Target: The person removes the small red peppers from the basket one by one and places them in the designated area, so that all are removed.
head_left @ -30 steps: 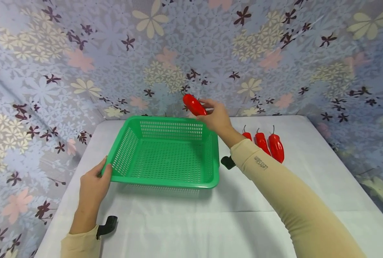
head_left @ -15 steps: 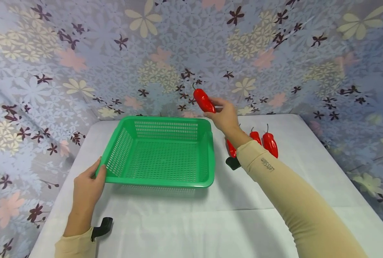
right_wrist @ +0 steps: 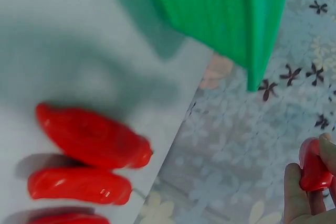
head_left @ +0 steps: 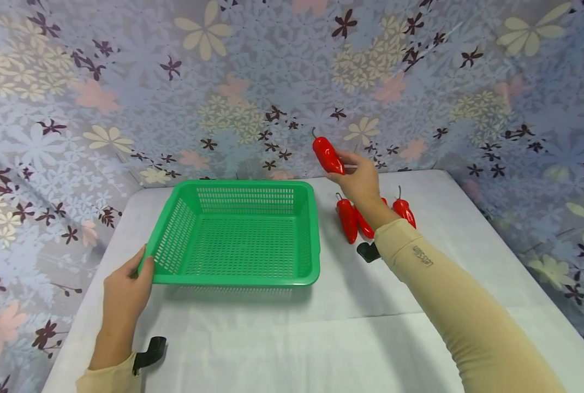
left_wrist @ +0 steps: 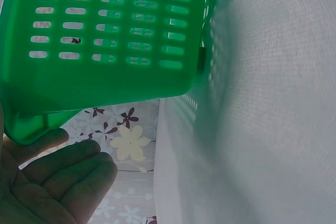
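A red chili pepper (head_left: 328,155) with a thin stem is pinched in my right hand (head_left: 361,177), raised above the back of the table to the right of the basket. The right wrist view shows the same pepper (right_wrist: 314,167) between thumb and fingers. My left hand (head_left: 127,286) grips the near left corner of a green plastic basket (head_left: 235,280), thumb over the rim. From the left wrist view, the fingers (left_wrist: 79,177) lie under that corner of the rim. Nothing lies inside the basket.
Several red peppers (head_left: 347,221) lie side by side on the white-covered table (head_left: 252,349), right of the basket and partly hidden by my right forearm. A flower-patterned cloth wall (head_left: 272,71) stands close behind the table.
My right hand has moved right with the pepper, away from over the basket's back right corner. The left hand keeps its grip on the rim. The whole view has shifted slightly.
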Available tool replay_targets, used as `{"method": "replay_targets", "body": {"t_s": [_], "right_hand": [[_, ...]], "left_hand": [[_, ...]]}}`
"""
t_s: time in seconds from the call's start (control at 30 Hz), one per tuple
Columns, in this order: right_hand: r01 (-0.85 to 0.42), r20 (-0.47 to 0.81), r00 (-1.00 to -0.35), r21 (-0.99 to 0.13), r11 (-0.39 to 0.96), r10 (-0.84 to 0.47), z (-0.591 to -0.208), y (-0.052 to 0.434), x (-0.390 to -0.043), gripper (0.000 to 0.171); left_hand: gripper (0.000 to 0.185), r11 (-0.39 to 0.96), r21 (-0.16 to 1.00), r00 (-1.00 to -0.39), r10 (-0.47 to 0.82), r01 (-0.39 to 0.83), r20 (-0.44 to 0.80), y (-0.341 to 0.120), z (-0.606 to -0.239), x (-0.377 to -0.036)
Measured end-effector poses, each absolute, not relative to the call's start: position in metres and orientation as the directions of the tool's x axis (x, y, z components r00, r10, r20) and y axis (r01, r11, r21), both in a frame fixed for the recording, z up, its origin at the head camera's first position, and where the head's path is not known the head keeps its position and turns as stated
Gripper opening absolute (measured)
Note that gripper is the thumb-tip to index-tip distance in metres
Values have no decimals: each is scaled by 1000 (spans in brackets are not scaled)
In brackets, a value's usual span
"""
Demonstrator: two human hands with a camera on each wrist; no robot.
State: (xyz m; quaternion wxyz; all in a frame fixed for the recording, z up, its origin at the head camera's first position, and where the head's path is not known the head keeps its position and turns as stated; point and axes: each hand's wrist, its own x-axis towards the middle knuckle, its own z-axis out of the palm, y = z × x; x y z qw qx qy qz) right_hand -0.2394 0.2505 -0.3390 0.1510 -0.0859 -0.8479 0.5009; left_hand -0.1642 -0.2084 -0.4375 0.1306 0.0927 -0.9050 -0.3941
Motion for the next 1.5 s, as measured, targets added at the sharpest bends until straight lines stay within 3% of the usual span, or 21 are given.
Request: {"method": "replay_targets", "body": {"t_s": [0.47,0.93,1.5], "right_hand": [[97,142,-903,-852,515,405,-349,307,-217,62],[285,-5,-841,-854,436,541,-386,363,-196,63],[444,-82,-764,-786,429,640,-429,426,-159,64]], "left_hand": [[50,668,739,-948,-286,-91,141,-207,-436,-162],[49,678,731,-943,-288,-78,166,-207,-439,-161],[49,679,728,-939,-301,-90,164,-204,-438,-163]]}}
